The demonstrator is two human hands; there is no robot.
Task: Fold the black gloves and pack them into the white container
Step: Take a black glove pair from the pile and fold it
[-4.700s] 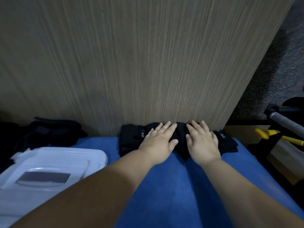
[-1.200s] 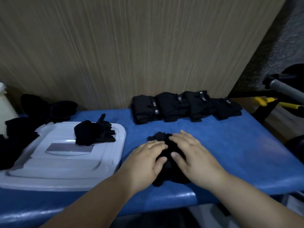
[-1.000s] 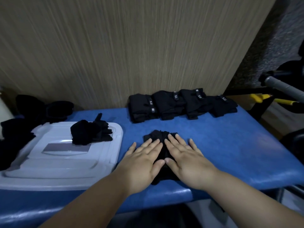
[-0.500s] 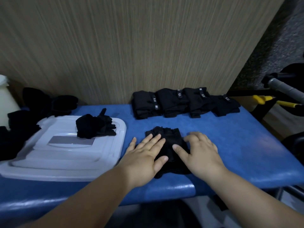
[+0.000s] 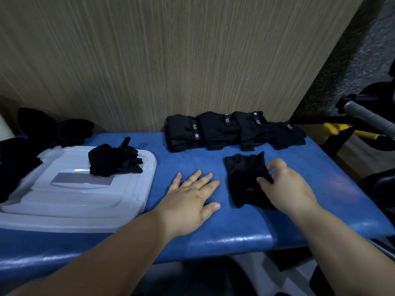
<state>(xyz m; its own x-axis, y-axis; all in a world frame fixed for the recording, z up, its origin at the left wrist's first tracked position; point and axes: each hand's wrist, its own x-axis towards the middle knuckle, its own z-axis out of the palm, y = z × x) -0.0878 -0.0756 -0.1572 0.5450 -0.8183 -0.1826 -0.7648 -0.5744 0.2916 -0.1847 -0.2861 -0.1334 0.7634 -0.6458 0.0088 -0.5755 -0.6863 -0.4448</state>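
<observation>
A black glove (image 5: 243,178) lies flat on the blue table top (image 5: 299,167). My right hand (image 5: 286,186) pinches its right edge between thumb and fingers. My left hand (image 5: 192,195) rests flat on the blue surface just left of the glove, fingers spread, apart from it. The white container (image 5: 70,201) sits at the left with its lid on, and a crumpled black glove (image 5: 113,160) lies on that lid. A row of several folded black gloves (image 5: 233,130) stands against the wooden wall.
A pile of unfolded black gloves (image 5: 53,131) lies behind and left of the container. The table's front edge (image 5: 213,242) is close below my wrists. At the right, off the table, are a grey handle (image 5: 367,116) and a yellow tool (image 5: 342,129).
My left hand has come off the glove and now lies on the table to its left. My right hand has shifted to the glove's right edge and pinched it.
</observation>
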